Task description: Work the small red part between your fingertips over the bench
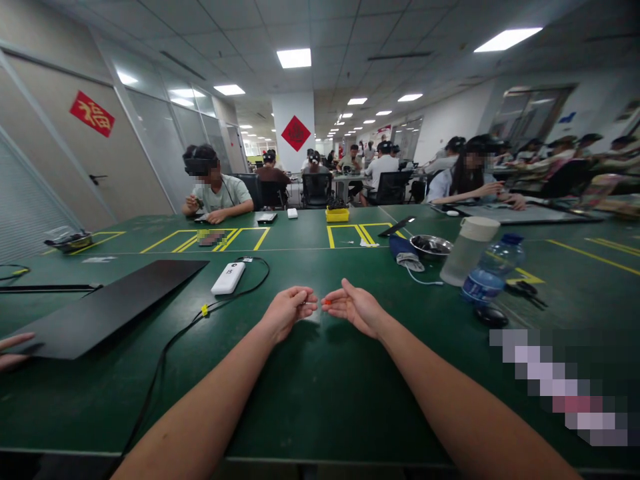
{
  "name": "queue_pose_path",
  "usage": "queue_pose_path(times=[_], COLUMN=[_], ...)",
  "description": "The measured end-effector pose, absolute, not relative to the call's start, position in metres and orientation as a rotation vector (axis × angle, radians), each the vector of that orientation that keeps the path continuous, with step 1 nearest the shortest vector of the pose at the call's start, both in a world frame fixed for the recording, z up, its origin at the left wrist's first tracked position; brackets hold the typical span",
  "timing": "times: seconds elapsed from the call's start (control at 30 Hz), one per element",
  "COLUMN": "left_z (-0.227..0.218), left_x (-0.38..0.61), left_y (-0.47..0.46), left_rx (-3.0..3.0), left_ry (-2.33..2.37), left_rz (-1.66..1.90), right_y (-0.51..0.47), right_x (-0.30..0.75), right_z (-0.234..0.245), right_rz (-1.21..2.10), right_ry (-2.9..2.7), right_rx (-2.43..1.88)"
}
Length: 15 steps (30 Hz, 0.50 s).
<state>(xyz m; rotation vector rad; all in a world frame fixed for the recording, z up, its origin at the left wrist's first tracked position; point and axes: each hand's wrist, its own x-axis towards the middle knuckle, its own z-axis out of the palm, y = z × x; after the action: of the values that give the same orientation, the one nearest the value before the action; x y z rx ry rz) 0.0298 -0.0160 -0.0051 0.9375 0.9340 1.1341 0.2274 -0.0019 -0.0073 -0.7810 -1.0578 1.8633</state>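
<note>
Above the green table, my left hand [294,308] is closed, thumb pressed against the curled fingers. A tiny pale bit shows at its fingertips, too small to name. Facing it a short gap away, my right hand [357,308] has its fingers stretched out and its thumb raised apart. A small orange-red piece [327,302] shows against the right fingertips; whether it is gripped or just rests there is unclear. A white power bank [229,278] marked 15 lies left of my hands, beside a black cable [187,327] with a yellow tag.
On the left lies a black panel [120,307], with another person's fingers [15,350] at its edge. To the right stand a metal bowl [431,245], a frosted bottle [467,253], a water bottle [493,273] and a black mouse [491,316]. People sit across the green table [320,400].
</note>
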Motion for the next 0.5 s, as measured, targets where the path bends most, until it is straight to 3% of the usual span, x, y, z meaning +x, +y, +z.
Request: queue_pose_path(times=[0.5], left_z=[0.002], left_x=[0.041], left_y=[-0.028], left_rx=[0.852], left_ry=[0.799], left_rz=[1.010], right_y=[0.009], right_x=[0.234], right_z=[-0.013], right_rz=[1.725], right_ry=[-0.985], right_rx=[-0.837])
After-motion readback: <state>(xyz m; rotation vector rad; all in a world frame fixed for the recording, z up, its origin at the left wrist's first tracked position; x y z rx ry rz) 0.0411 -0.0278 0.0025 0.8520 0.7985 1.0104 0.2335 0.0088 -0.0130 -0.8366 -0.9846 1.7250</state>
